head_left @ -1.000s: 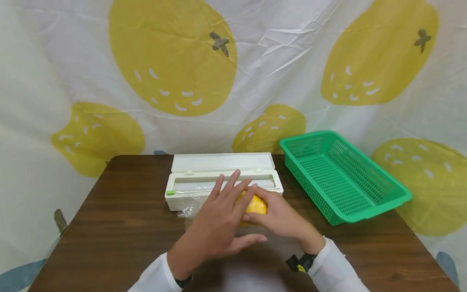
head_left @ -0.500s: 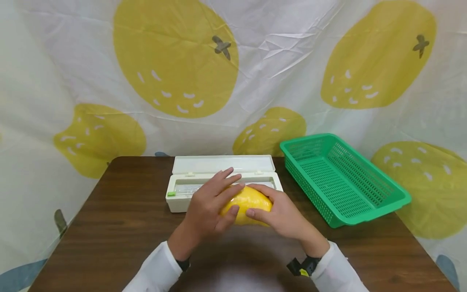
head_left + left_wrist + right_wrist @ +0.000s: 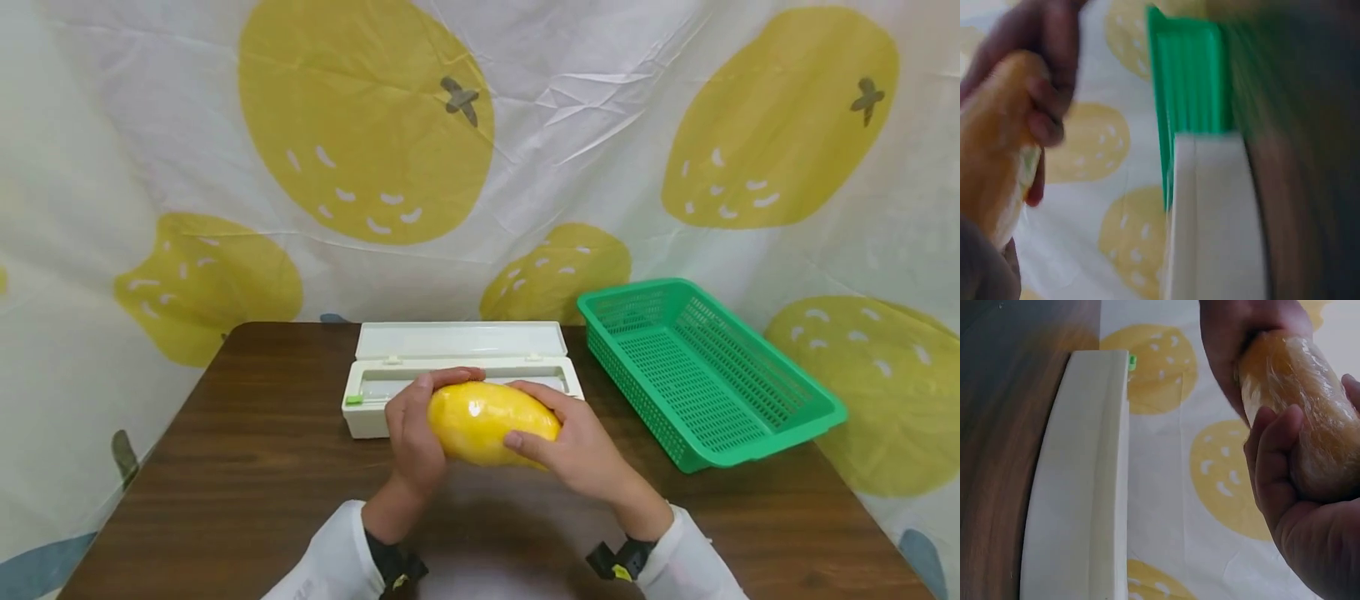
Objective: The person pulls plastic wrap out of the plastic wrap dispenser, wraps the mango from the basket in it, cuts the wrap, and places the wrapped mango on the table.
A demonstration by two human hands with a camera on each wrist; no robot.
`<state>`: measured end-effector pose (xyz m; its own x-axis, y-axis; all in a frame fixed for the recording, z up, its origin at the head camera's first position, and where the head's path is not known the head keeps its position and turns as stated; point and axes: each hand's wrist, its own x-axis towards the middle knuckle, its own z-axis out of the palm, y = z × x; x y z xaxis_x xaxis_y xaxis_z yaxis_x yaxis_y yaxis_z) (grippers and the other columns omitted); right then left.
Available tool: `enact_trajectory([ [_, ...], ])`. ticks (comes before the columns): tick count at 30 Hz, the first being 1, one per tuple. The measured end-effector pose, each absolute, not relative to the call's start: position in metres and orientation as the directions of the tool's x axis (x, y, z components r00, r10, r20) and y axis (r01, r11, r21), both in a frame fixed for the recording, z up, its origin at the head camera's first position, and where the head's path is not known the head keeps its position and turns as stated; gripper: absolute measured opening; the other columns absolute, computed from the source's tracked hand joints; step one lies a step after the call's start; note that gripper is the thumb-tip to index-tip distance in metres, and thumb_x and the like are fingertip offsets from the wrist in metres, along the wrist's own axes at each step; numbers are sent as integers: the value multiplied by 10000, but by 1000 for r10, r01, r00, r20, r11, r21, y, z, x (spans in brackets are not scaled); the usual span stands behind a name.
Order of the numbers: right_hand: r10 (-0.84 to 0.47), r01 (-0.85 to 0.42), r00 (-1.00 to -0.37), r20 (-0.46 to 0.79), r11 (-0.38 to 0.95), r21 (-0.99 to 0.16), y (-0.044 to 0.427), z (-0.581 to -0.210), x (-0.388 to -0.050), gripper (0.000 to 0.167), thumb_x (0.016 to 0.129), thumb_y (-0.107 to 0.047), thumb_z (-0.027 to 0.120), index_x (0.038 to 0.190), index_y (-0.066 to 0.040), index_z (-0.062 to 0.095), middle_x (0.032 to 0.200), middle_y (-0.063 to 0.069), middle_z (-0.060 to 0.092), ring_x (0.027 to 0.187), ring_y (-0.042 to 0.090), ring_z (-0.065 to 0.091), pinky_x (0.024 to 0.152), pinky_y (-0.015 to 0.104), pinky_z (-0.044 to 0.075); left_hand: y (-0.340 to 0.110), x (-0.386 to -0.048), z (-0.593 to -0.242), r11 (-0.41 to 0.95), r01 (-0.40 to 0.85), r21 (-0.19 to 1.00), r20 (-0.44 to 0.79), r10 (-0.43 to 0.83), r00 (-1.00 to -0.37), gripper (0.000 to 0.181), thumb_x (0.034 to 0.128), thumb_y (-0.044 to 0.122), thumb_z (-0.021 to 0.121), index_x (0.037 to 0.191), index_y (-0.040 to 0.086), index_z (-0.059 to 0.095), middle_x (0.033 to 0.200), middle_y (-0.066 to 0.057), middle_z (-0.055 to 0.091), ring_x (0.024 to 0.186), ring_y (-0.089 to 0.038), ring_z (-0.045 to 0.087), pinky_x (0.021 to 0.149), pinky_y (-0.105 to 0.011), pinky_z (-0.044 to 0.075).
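A yellow oblong fruit (image 3: 483, 421), glossy under clear cling film, is held above the table between both hands. My left hand (image 3: 415, 433) holds its left end, with fingers curled over the far side. My right hand (image 3: 585, 446) grips the right end, thumb on the near face. Wrinkled film on the fruit (image 3: 1316, 406) shows in the right wrist view, with the right fingers curled round its underside. In the blurred left wrist view, a pale greenish patch shows on the fruit (image 3: 997, 144). Its exact kind I cannot tell.
Behind the hands stands a white cling film box (image 3: 367, 421), lid (image 3: 461, 340) raised, with a green slider (image 3: 354, 400) at its left. A green perforated basket (image 3: 678, 375) sits at the right rear of the brown table (image 3: 247, 483). A fruit-patterned cloth (image 3: 570, 125) hangs behind.
My left hand has gone from lying spread over the fruit to holding its left end. The fruit is now far more exposed, and the loose film near the box is no longer seen.
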<state>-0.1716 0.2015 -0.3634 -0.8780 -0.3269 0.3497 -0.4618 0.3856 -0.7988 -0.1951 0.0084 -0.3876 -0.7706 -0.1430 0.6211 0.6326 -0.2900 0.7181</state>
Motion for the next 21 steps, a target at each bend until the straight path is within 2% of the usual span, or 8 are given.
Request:
enact_trajectory([
  [2, -319, -461, -878, 357, 365, -809, 199, -366, -172, 456, 888, -232, 764, 1321, -177, 631, 1093, 39, 690, 832, 183, 620, 701, 289, 532, 10, -193, -385, -393, 478, 785, 478, -105, -872, 502, 1048, 228, 324, 1047, -94, 709, 1035, -92, 770, 999, -257, 720, 911, -333, 564],
  [4, -308, -457, -881, 360, 348, -819, 196, -369, -172, 448, 895, -236, 759, 1320, -177, 630, 1089, 46, 688, 827, 190, 623, 694, 292, 539, 10, -192, -382, -514, 303, 803, 330, -41, -943, 504, 1041, 288, 334, 1134, -53, 694, 1133, -63, 748, 1106, -297, 679, 957, -359, 544],
  [8, -279, -442, -889, 362, 321, -838, 191, -373, -173, 440, 900, -246, 755, 1316, -165, 634, 1097, 66, 688, 818, 214, 624, 676, 298, 549, 9, -191, -378, -664, 38, 747, 129, 89, -988, 466, 1015, 349, 368, 1211, 52, 669, 1318, -42, 664, 1269, -350, 564, 1028, -420, 486],
  [10, -267, -427, -897, 352, 317, -847, 189, -374, -174, 441, 904, -257, 751, 1320, -171, 633, 1112, 66, 686, 824, 220, 622, 675, 295, 550, 9, -192, -377, -667, 8, 745, 100, 100, -990, 448, 1014, 351, 383, 1176, 57, 680, 1309, -58, 668, 1247, -345, 575, 1017, -434, 485],
  [13, -264, -408, -905, 334, 315, -857, 186, -377, -174, 457, 909, -260, 749, 1338, -165, 623, 1136, 75, 680, 844, 233, 622, 685, 296, 558, 7, -193, -379, -638, 21, 770, 86, 72, -994, 424, 1014, 336, 398, 1102, 38, 687, 1196, -87, 709, 1143, -325, 639, 980, -438, 506],
  [17, -259, -392, -912, 319, 313, -865, 183, -379, -174, 478, 909, -259, 754, 1352, -153, 612, 1156, 90, 672, 869, 248, 621, 701, 300, 564, 8, -193, -380, -596, 50, 801, 79, 23, -997, 416, 1007, 316, 400, 1110, 18, 670, 1090, -86, 722, 1048, -286, 664, 934, -425, 520],
  [21, -265, -345, -925, 273, 280, -896, 184, -379, -174, 482, 915, -264, 747, 1361, -155, 601, 1135, 119, 652, 798, 262, 633, 633, 337, 583, 9, -194, -381, -568, 40, 822, 56, 11, -998, 403, 987, 312, 392, 1106, 18, 641, 1079, -93, 709, 1033, -285, 645, 899, -419, 520],
])
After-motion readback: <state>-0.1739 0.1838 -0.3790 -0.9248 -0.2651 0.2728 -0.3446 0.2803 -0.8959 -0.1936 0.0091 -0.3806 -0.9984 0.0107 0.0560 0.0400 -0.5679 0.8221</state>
